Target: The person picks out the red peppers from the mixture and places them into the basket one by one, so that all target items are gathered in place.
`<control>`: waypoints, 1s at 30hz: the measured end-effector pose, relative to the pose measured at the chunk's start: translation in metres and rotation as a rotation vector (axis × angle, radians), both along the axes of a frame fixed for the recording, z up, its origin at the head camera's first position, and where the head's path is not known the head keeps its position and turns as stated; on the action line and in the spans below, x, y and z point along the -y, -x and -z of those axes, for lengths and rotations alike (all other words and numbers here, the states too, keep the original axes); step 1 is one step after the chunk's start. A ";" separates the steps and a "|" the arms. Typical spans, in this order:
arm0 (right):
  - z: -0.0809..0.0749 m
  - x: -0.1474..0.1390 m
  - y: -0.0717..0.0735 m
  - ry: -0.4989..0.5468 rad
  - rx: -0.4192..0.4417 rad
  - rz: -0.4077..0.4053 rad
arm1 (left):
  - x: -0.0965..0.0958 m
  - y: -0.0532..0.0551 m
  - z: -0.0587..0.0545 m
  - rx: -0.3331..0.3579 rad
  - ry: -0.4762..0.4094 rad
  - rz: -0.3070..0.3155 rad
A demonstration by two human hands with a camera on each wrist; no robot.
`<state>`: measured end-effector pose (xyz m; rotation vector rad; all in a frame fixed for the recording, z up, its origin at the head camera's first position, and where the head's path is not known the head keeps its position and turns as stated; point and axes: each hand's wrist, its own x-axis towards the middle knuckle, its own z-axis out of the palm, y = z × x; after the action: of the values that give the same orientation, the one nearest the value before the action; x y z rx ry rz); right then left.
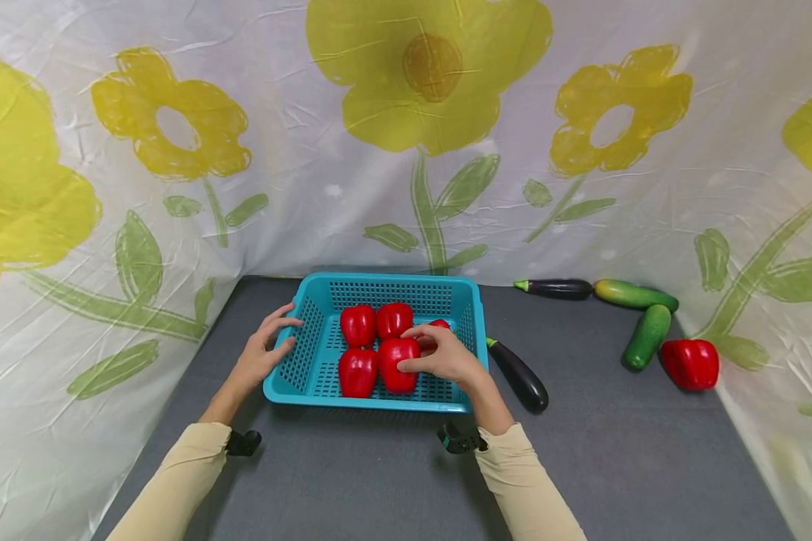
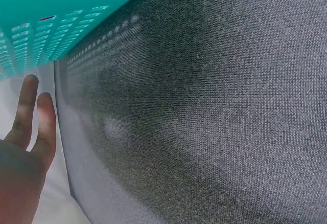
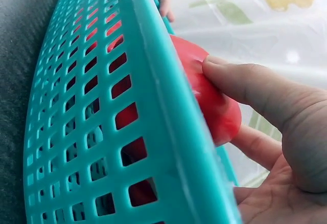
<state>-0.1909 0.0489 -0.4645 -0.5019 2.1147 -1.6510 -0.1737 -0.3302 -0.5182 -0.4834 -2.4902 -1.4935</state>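
Inside a teal plastic basket [image 1: 372,404] lie several red bell peppers. My right hand [image 1: 446,356] grips one red bell pepper [image 1: 397,368] at the front of the group, thumb on the near side; in the right wrist view the same pepper [image 3: 209,91] shows above the basket rim [image 3: 173,106]. Part of another pepper [image 1: 440,324] shows behind that hand. Two peppers, one at back left [image 1: 358,326] and one at front left [image 1: 358,373], sit beside it. My left hand [image 1: 264,350] rests with spread fingers at the basket's left rim.
Right of the basket lies an eggplant [image 1: 519,379]. Farther right are another eggplant [image 1: 555,288], a yellow-green cucumber [image 1: 634,294], a green cucumber [image 1: 648,336] and a red bell pepper [image 1: 691,364]. A flowered curtain [image 1: 298,195] borders the grey table [image 1: 352,473].
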 end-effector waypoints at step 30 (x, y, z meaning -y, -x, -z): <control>-0.013 -0.035 0.008 0.020 0.052 -0.042 | 0.000 -0.001 -0.001 0.002 -0.010 0.014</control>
<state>-0.1991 0.0842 -0.4512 -0.5008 2.0390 -1.6459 -0.1723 -0.3306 -0.5173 -0.4991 -2.4844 -1.5113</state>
